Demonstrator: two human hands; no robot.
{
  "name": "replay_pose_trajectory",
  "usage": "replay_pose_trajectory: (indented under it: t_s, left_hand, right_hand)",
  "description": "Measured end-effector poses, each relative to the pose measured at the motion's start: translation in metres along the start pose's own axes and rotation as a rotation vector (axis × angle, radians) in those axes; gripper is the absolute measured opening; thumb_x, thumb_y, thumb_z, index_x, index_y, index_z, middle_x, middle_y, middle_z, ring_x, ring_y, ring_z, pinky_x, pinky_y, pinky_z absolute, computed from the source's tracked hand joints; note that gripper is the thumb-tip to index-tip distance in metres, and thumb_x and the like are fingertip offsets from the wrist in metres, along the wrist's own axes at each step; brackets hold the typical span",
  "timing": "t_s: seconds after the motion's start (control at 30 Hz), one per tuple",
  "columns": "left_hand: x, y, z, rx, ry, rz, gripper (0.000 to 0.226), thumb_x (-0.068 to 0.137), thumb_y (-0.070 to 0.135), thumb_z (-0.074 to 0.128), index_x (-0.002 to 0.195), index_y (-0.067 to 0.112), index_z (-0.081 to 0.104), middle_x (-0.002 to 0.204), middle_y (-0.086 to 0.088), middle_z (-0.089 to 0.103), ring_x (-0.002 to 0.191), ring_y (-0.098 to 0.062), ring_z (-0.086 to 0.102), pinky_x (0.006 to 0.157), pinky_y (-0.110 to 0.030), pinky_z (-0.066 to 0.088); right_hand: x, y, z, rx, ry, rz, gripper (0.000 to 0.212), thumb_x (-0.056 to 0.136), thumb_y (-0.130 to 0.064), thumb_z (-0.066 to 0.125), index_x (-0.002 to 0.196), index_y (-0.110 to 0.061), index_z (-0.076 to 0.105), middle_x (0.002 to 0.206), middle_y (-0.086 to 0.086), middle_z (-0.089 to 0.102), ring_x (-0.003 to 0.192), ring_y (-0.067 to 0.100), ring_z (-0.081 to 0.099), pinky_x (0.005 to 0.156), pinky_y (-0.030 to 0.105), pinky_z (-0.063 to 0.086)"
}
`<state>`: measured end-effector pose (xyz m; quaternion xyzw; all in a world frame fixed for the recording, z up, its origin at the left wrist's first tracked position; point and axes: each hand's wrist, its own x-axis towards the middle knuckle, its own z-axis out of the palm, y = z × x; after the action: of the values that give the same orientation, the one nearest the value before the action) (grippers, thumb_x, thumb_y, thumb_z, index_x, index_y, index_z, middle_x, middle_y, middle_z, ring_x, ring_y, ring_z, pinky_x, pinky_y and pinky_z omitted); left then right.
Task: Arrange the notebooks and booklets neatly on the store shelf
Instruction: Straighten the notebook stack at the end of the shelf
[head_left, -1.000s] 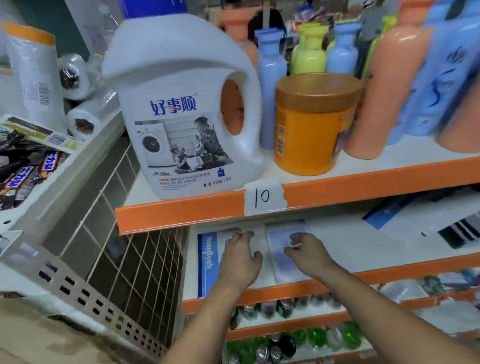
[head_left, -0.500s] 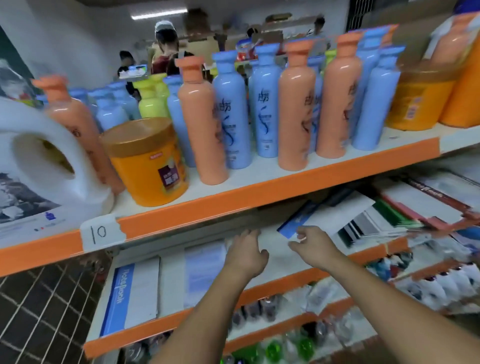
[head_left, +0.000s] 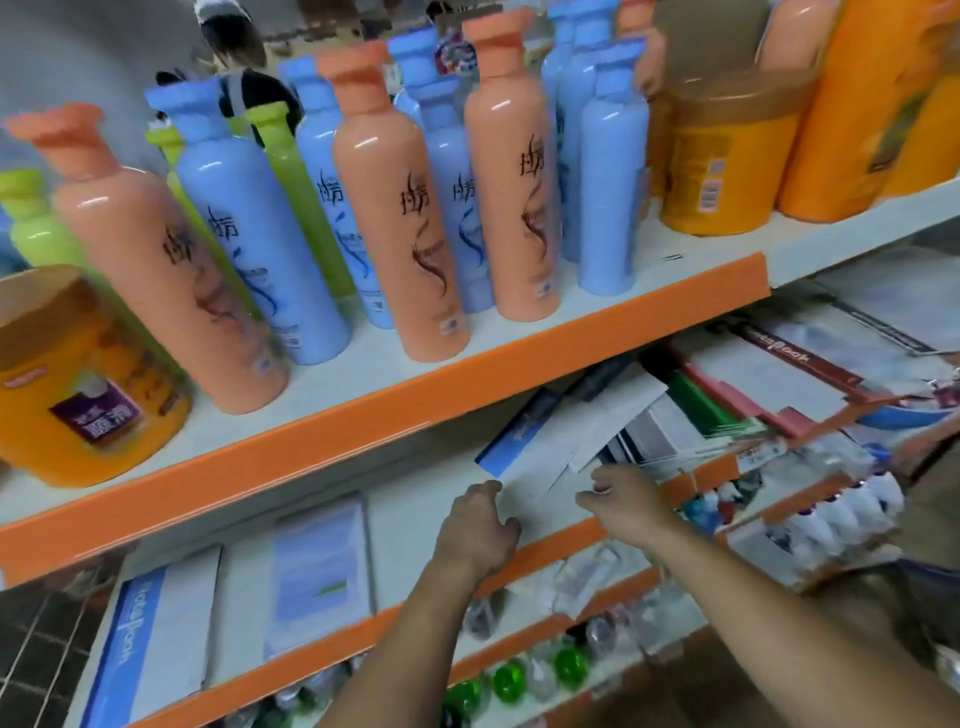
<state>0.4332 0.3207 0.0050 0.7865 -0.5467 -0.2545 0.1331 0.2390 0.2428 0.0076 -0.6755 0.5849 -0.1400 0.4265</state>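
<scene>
Shelf (head_left: 415, 499) holds blue notebook (head_left: 156, 634), pale booklet (head_left: 319, 571), messy pile (head_left: 571, 426) on rt.

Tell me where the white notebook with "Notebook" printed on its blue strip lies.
In the head view, the notebook lies flat at the far left of the middle shelf, beside the pale blue booklet and well left of the left hand.

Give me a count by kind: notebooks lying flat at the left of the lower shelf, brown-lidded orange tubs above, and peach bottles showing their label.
Flat notebooks at left: 2
Brown-lidded orange tubs: 2
Peach bottles showing a label: 3
Total: 7
</scene>
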Motion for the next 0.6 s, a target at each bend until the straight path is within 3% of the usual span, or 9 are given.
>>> replay_pose_trajectory:
  t_s: [0.03,0.1,0.13,0.2,0.27,0.4,0.47,0.53,0.6]
  left_hand:
    - [0.009,-0.002,0.002,0.0,-0.004,-0.003,0.061,0.094,0.029,0.059,0.151,0.017,0.041,0.153,-0.004,0.044,0.138,-0.023,0.043,0.111,-0.035,0.04]
    - [0.029,-0.005,0.006,-0.013,0.002,-0.01,0.055,0.093,0.027,0.06,0.145,0.016,0.048,0.146,-0.007,0.05,0.132,-0.026,0.048,0.107,-0.035,0.044]
    - [0.041,-0.005,0.009,-0.016,0.008,-0.008,0.052,0.093,0.028,0.062,0.142,0.017,0.05,0.143,-0.008,0.053,0.13,-0.027,0.05,0.105,-0.036,0.045]
    - [0.063,-0.005,0.017,0.02,0.01,0.009,0.052,0.095,0.035,0.062,0.141,0.014,0.05,0.142,-0.011,0.053,0.13,-0.03,0.048,0.106,-0.035,0.042]
    - [0.084,-0.005,0.027,0.12,0.0,0.029,0.06,0.099,0.044,0.054,0.149,0.015,0.038,0.153,-0.012,0.04,0.139,-0.032,0.036,0.115,-0.037,0.031]
    - [0.113,-0.013,0.053,0.198,-0.043,-0.061,0.074,0.097,0.062,0.038,0.157,0.024,0.017,0.165,-0.013,0.011,0.152,-0.035,0.008,0.122,-0.047,0.017]
    - [0.116,-0.016,0.066,0.233,-0.047,-0.087,0.07,0.097,0.061,0.037,0.156,0.027,0.02,0.164,-0.013,0.013,0.15,-0.035,0.012,0.121,-0.048,0.018]
    - [0.113,-0.012,0.076,0.221,0.001,-0.103,0.066,0.095,0.06,0.042,0.153,0.032,0.027,0.158,-0.014,0.022,0.146,-0.035,0.021,0.12,-0.046,0.021]
    - [0.112,-0.006,0.084,0.165,0.035,-0.115,0.065,0.091,0.06,0.05,0.149,0.035,0.035,0.15,-0.012,0.03,0.137,-0.034,0.033,0.117,-0.043,0.028]
  right_hand:
    - [0.007,0.002,-0.001,0.001,0.006,0.008,0.04,0.093,-0.026,0.065,0.102,0.013,0.057,0.105,0.031,0.057,0.095,0.042,0.061,0.086,0.044,0.05]
    - [0.023,0.006,-0.003,-0.012,0.02,0.028,0.046,0.093,-0.026,0.064,0.11,0.016,0.056,0.113,0.032,0.056,0.103,0.045,0.06,0.088,0.049,0.051]
    - [0.03,0.007,-0.006,-0.025,0.027,0.022,0.043,0.093,-0.025,0.064,0.104,0.016,0.056,0.106,0.033,0.056,0.097,0.046,0.06,0.08,0.045,0.05]
    - [0.042,0.009,-0.013,-0.052,0.037,0.002,0.038,0.093,-0.022,0.064,0.073,0.004,0.046,0.074,0.024,0.044,0.065,0.035,0.049,0.063,0.033,0.031]
    - [0.051,0.011,-0.021,-0.066,0.047,0.005,0.039,0.095,-0.02,0.062,0.069,-0.006,0.036,0.068,0.008,0.033,0.059,0.021,0.034,0.06,0.033,0.024]
    - [0.067,0.016,-0.035,-0.029,0.09,0.026,0.034,0.095,-0.016,0.06,0.067,-0.003,0.046,0.062,0.009,0.044,0.055,0.02,0.039,0.058,0.031,0.029]
    - [0.074,0.02,-0.043,0.017,0.111,0.063,0.034,0.095,-0.015,0.06,0.067,-0.005,0.045,0.06,0.006,0.044,0.052,0.02,0.04,0.052,0.03,0.031]
    - [0.082,0.021,-0.053,0.106,0.151,0.104,0.032,0.094,-0.012,0.062,0.07,0.005,0.048,0.063,0.017,0.051,0.056,0.031,0.05,0.054,0.041,0.044]
    - [0.094,0.024,-0.064,0.308,0.184,0.175,0.02,0.092,-0.005,0.062,0.085,0.012,0.054,0.077,0.029,0.06,0.068,0.036,0.066,0.07,0.05,0.06]
